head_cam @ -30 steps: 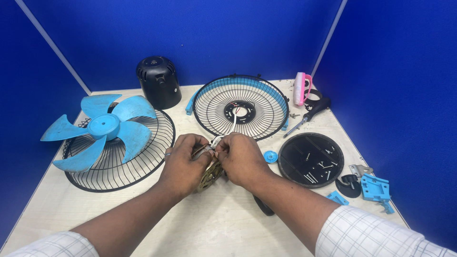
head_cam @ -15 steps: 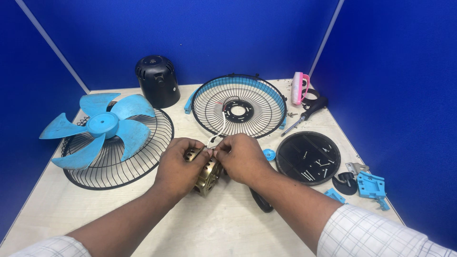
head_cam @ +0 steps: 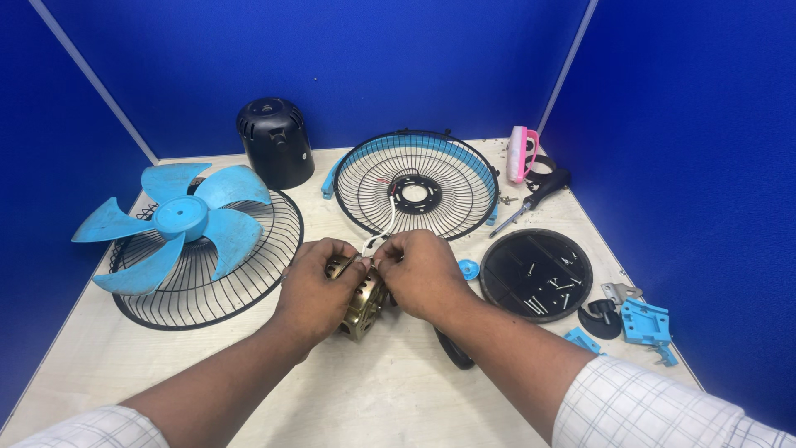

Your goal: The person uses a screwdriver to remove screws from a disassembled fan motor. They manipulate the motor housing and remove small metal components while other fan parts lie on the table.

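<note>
Two hands clasp brass-coloured fan motor [head_cam: 362, 303], round, perforated; left hand [head_cam: 313, 290] and right hand [head_cam: 424, 274] grip pinching white wires [head_cam: 383, 228].

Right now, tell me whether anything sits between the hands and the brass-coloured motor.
Nothing visible does. The left hand and the right hand both already touch the motor, pinching its white wires at the top, over the table.

Two bare forearms, no watch or rings seen. Left hand [head_cam: 319, 290] and right hand [head_cam: 423, 274] uncovered. Sleeves [head_cam: 638, 411] white with thin grey check, pushed back below the elbows.
</note>
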